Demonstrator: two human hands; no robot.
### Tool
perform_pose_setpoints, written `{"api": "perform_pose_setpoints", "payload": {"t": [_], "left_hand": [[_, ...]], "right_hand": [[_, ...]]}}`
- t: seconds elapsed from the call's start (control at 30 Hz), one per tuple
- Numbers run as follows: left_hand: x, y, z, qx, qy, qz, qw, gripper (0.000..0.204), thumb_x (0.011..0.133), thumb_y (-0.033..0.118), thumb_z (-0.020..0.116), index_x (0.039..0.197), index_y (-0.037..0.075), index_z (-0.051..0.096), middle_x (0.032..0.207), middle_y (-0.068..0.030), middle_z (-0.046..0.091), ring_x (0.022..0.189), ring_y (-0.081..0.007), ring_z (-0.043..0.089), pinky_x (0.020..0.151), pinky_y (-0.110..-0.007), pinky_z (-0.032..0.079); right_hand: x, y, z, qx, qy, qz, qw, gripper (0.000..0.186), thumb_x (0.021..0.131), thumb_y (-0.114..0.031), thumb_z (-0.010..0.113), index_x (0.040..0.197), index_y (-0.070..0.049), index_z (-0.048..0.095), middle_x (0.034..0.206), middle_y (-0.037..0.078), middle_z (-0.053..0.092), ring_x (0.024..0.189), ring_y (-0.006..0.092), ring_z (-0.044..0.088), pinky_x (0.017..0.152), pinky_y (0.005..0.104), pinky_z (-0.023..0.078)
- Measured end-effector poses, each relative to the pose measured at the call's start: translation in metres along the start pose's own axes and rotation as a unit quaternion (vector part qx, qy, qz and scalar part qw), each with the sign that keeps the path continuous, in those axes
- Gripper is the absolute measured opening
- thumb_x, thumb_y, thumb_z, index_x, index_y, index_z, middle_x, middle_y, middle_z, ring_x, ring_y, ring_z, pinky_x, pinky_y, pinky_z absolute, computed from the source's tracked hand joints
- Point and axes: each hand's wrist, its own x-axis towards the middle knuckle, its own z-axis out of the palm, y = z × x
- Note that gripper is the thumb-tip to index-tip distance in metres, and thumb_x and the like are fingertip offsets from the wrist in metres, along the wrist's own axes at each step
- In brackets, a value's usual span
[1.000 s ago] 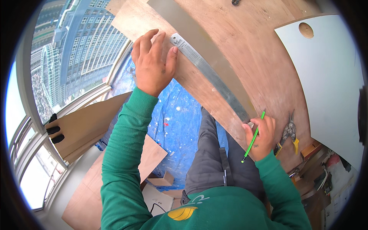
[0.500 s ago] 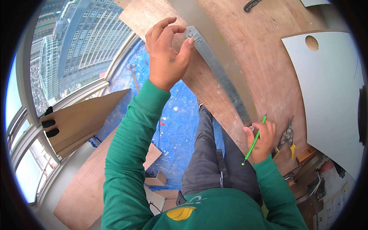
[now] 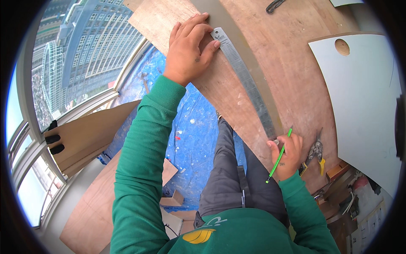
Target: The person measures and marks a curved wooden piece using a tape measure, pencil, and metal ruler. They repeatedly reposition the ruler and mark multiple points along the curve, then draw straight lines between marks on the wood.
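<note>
A long steel ruler lies aslant on a plywood sheet, along a greyish-brown strip. At its far end is my left hand, fingers spread on the wood. The thumb and index fingertips touch or nearly touch the ruler's edge there. My right hand is closed around a slim green pencil, slanting up between the fingers. Its thumb and fingertips are at the ruler's near end, beside a small pale piece that I cannot make out.
Yellow-handled snips lie right of my right hand. A white panel with a round hole covers the right side. Blue sheeting spreads over the floor below. Leaning boards and a window stand at left; a dark looped object lies far off.
The ruler's far end has shifted slightly right. My left hand has moved right with it, and its raised fingers have come down onto the wood. My right hand barely moves.
</note>
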Motion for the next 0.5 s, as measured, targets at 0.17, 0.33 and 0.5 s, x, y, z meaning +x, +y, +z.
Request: {"api": "perform_pose_setpoints", "payload": {"t": [0.17,0.33,0.5], "left_hand": [[0.0021,-0.0022,0.0,0.012,-0.004,0.025,1.0,0.037,0.097,0.032,0.079,0.129,0.015,0.073,0.154,-0.0102,0.061,0.14,-0.0349,0.057,0.126,-0.058,0.03],[0.0004,0.0001,0.0013,0.037,0.003,0.035,0.999,0.037,0.098,0.033,0.079,0.133,0.024,0.076,0.152,-0.0086,0.061,0.139,-0.034,0.057,0.126,-0.058,0.03],[-0.0044,0.0012,-0.0011,0.042,0.001,0.029,0.999,0.036,0.098,0.034,0.078,0.133,0.024,0.076,0.152,-0.0081,0.06,0.14,-0.0332,0.057,0.126,-0.058,0.029]], "right_hand": [[-0.0002,0.0009,-0.0002,-0.002,-0.004,0.002,1.0,0.027,0.081,-0.01,0.089,0.097,-0.006,0.067,0.093,0.012,0.058,0.09,0.0357,0.053,0.079,0.0464,0.045],[-0.0006,0.0004,-0.0006,0.007,0.0,-0.004,1.0,0.028,0.081,-0.01,0.089,0.098,-0.006,0.067,0.093,0.012,0.058,0.091,0.0355,0.054,0.079,0.0463,0.045],[-0.0038,-0.0013,-0.0034,0.004,0.0,-0.012,1.0,0.029,0.08,-0.01,0.09,0.098,-0.005,0.067,0.093,0.012,0.058,0.09,0.0352,0.054,0.079,0.0463,0.045]]}}
